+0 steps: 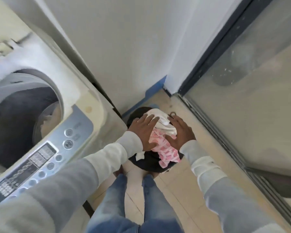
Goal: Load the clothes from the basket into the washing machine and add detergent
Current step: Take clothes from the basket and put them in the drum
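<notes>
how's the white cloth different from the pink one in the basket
The white cloth is plain, while the pink cloth has a pink-and-white print. The white cloth lies on the far side of the pile, toward the wall, and the pink cloth lies nearer the person and hangs down the near side. Both are crumpled on the pile in the basket, between the left hand and right hand.

A white wall (pixel 124 47) fills the upper middle, with a blue skirting strip (pixel 155 86) along its bottom edge. On the right stands a glass door (pixel 250 115) in a dark frame (pixel 213 52), above a metal track (pixel 217 137). The floor (pixel 183 190) has pale beige tiles. A small dark ring (pixel 173 113) lies on it near the track.
</notes>
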